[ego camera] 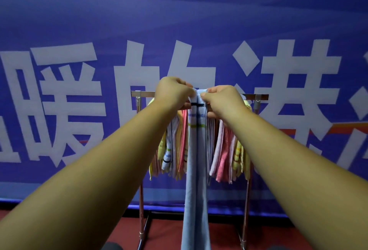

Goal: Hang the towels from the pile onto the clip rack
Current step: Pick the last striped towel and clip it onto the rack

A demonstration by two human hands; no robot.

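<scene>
- The light blue towel [196,170] hangs in a long, narrow fold in front of the middle of the clip rack [258,97]. Its top edge is up at the rack's top bar and its lower end runs out of the bottom of the view.
- A dark line runs down the middle of the towel. Near the top a dark band crosses it, with a yellow-green band a little below.
- The left hand [173,92] has its fingers curled and pinches the towel's top edge from the left, right at the bar.
- The right hand [221,98] pinches the same edge from the right, thumb and fingers closed on the cloth. The two hands almost touch.
- The hands hide whether a clip holds the towel.
- The rack is a copper-coloured metal frame with a straight top bar and two upright legs.
- More towels hang behind the blue one: a left bunch [175,150] of yellow, white-striped and pink, and a right bunch [225,156] of pink, pale pink and yellow.
- Behind the rack stretches a blue banner [179,11] with very large white Chinese characters. "暖", "的" and "港" can be read, while the characters at both edges are cut off.
- The rack's feet stand on a red floor [223,233].
</scene>
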